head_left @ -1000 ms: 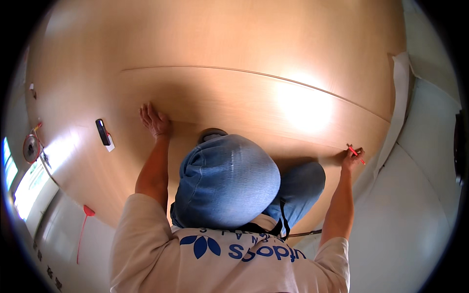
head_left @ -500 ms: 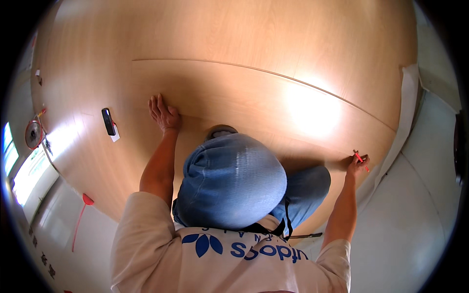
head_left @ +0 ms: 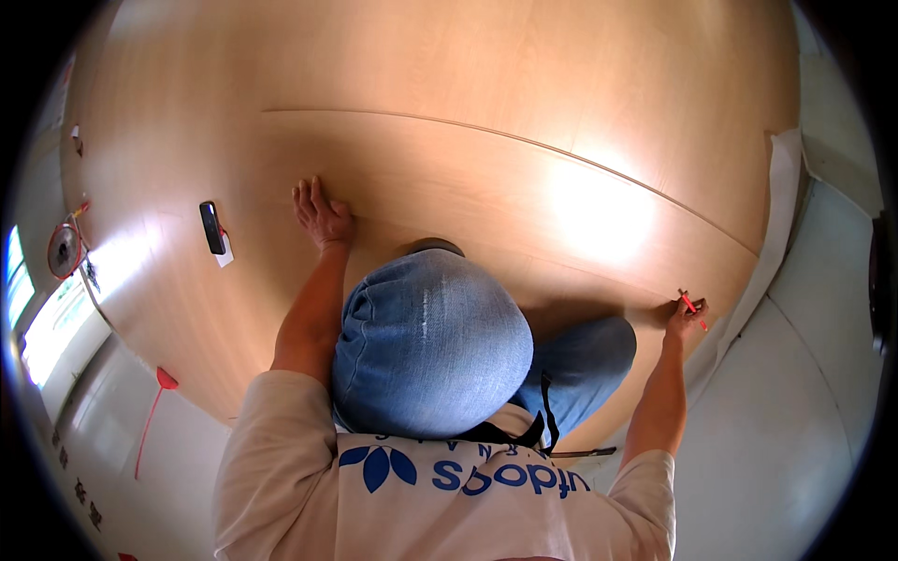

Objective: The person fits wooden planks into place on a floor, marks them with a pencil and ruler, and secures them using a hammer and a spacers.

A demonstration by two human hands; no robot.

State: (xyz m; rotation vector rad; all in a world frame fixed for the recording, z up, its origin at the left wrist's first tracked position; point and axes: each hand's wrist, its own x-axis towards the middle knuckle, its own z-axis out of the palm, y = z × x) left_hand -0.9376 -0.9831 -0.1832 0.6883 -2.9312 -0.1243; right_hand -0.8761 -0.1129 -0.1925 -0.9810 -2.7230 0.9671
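Observation:
My left hand [head_left: 323, 213] rests with fingers spread on a pale wood floorboard [head_left: 449, 192]. This board's long far edge shows as a dark gap against the neighbouring boards. Toward its right end, my right hand [head_left: 689, 316] is closed round a slim red tool [head_left: 690, 301], perhaps a marking pencil or a small knife; its exact kind is too small to tell. That hand is low over the boards, close to their right border. My bent knee in blue jeans [head_left: 435, 341] lies between my arms and hides the floor beneath.
Left of my left hand lies a black phone-like device [head_left: 212, 227] on a small white piece. White underlay sheeting [head_left: 784, 187] edges the boards at the right, beside grey flooring [head_left: 795, 374]. A round fan [head_left: 65, 250] and a red long-handled swatter [head_left: 166, 379] are farther left.
My raised knee has shifted slightly left and now covers more of my shoe. My left hand stays spread on the board, and the right still grips the red tool near the same place.

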